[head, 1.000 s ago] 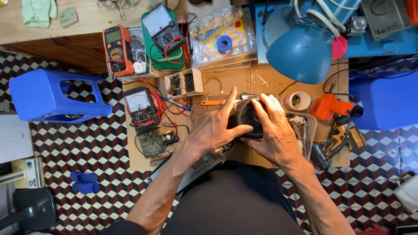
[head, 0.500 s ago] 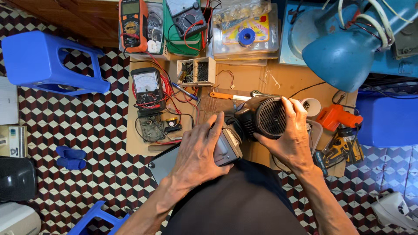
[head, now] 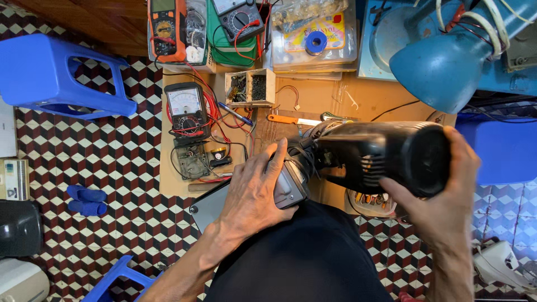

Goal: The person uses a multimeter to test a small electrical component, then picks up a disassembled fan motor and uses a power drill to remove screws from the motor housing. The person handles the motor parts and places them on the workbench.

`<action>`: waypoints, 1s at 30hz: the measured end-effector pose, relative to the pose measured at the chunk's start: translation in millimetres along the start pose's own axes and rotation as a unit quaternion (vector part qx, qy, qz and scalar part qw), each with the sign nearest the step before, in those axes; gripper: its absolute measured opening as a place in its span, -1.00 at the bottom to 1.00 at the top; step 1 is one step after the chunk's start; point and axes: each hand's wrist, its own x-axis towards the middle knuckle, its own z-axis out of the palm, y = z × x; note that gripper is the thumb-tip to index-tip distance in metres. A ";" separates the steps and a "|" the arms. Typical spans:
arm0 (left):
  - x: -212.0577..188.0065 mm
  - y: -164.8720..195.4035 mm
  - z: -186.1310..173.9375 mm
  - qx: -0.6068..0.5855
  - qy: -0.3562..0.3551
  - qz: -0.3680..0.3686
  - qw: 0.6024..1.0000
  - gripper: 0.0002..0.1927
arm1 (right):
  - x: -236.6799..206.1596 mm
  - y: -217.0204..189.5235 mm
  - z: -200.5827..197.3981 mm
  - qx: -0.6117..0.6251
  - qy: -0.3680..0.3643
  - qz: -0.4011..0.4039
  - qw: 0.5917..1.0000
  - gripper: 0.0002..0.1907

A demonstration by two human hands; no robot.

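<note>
I hold a black barrel-shaped appliance (head: 386, 156) with vent slots, lying sideways above my lap. My right hand (head: 442, 207) grips its wide round end from the right and below. My left hand (head: 254, 190) is wrapped over a grey boxy part (head: 290, 187) at the appliance's narrow left end, where dark cables bunch. Below both hands is my dark-clothed lap. Under the appliance lies the low wooden work board (head: 324, 100).
An analogue multimeter (head: 186, 109) with red leads and a bare circuit board (head: 196, 162) lie left on the board. A small parts box (head: 250, 86), orange meter (head: 166, 28), blue lamp shade (head: 442, 61) and blue stools (head: 56, 78) surround it on the checkered floor.
The appliance has been lifted and turned from facing up to lying sideways, closer to the camera. My right hand shifted to its round end; my left stayed on the grey part.
</note>
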 end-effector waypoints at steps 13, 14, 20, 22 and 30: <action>-1.2 12.7 -8.4 0.018 -0.042 -0.021 0.999 0.38 | -67.2 86.8 -32.6 0.163 0.309 0.202 0.915 0.05; -0.1 14.4 -7.9 0.021 -0.038 -0.017 0.999 0.39 | -65.0 94.0 -26.9 0.184 0.327 0.224 0.900 0.09; -0.6 16.2 0.6 0.037 -0.029 -0.013 0.999 0.47 | -36.3 125.2 17.4 0.284 0.295 0.199 0.890 0.08; -0.5 15.8 2.7 0.042 -0.034 -0.020 0.998 0.48 | -18.0 133.4 35.9 0.232 0.278 0.174 0.916 0.03; 6.4 18.9 5.4 0.041 -0.063 -0.060 0.995 0.52 | 50.8 179.1 91.4 0.139 0.217 0.081 0.963 0.09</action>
